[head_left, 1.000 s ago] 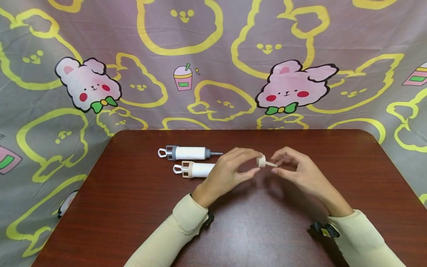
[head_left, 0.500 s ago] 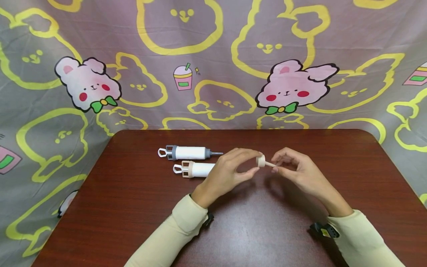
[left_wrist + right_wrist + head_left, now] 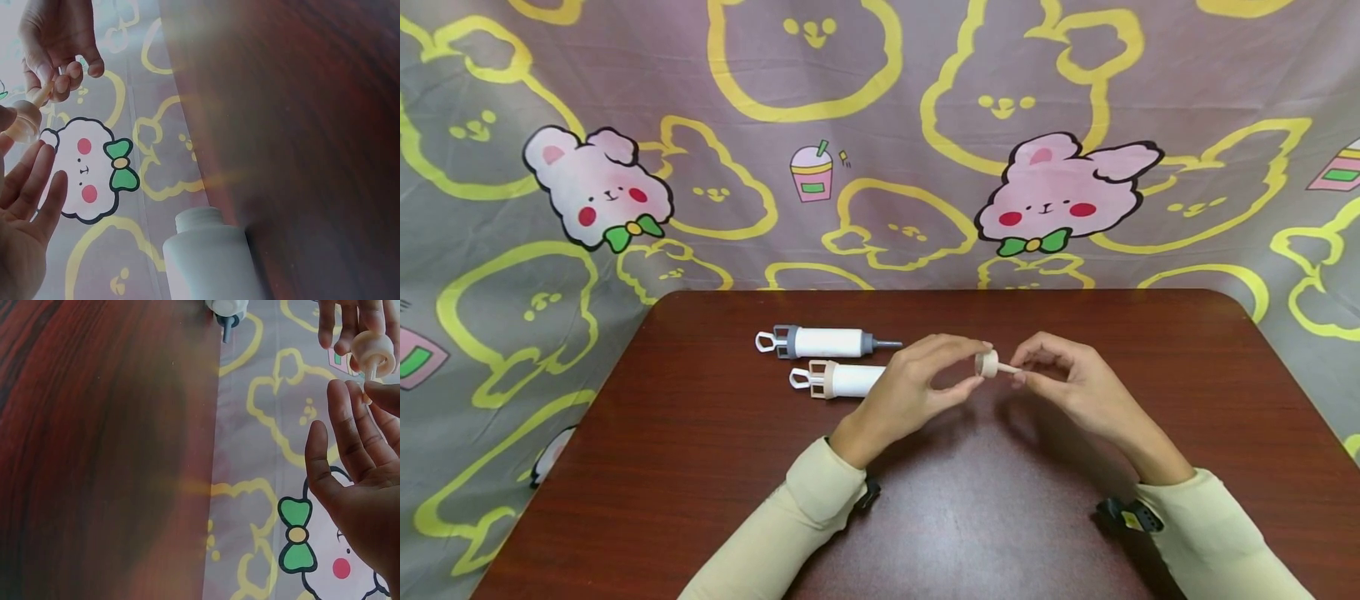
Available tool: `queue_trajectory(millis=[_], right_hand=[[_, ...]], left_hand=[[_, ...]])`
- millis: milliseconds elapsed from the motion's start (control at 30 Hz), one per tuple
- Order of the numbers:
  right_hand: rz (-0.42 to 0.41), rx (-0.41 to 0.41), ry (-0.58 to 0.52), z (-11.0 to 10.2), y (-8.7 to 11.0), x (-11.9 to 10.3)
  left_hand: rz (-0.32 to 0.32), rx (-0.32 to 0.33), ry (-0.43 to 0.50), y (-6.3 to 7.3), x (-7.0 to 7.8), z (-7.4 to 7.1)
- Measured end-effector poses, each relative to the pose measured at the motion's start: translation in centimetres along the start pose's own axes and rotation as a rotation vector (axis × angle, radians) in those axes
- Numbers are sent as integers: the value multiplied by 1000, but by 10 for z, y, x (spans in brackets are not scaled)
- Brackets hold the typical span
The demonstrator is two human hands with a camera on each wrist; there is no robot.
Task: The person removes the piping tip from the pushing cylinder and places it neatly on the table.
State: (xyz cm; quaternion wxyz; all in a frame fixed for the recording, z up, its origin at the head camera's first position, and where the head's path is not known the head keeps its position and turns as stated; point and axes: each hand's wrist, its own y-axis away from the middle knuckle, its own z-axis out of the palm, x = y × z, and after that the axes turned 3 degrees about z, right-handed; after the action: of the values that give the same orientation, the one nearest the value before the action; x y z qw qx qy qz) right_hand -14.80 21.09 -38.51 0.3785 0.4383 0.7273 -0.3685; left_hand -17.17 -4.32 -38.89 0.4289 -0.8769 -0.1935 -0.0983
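A beige nozzle cap (image 3: 988, 364), a short wide ring with a thin tapered spout, is held up between both hands. My left hand (image 3: 917, 375) pinches its wide ring between thumb and fingertips. At the other end, my right hand (image 3: 1067, 379) pinches the spout (image 3: 371, 366) near its tip. The ring's hollow open end faces left. Beside the left hand lies a white syringe-like tube (image 3: 856, 381) with a beige collar and white loop handle, its front part hidden by that hand. The left wrist view shows the tube's bare threaded neck (image 3: 200, 219).
Behind that tube lies a second white tube (image 3: 827, 342) with grey collar, grey nozzle (image 3: 886, 344) and loop handle. Both rest on a dark brown table (image 3: 700, 500). A patterned cloth (image 3: 880, 142) hangs along its far side.
The nozzle cap has turned slightly between the fingers, so more of its hollow end shows. Hands and both tubes stay in nearly the same place.
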Motion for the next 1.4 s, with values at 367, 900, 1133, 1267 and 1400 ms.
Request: queue_trajectory(millis=[367, 900, 1133, 1267, 1400], right_hand=[[8, -14, -22, 0, 0, -2], [-5, -19, -38, 3, -1, -4], [-7, -24, -29, 4, -1, -5], [-7, -26, -33, 5, -2, -5], [-11, -28, -26, 5, -1, -4]], left_hand=[[-44, -34, 59, 2, 0, 1], [-92, -36, 158, 4, 1, 4], [-92, -41, 142, 3, 2, 5], [-97, -40, 145, 3, 2, 5], [-101, -39, 164, 3, 2, 5]])
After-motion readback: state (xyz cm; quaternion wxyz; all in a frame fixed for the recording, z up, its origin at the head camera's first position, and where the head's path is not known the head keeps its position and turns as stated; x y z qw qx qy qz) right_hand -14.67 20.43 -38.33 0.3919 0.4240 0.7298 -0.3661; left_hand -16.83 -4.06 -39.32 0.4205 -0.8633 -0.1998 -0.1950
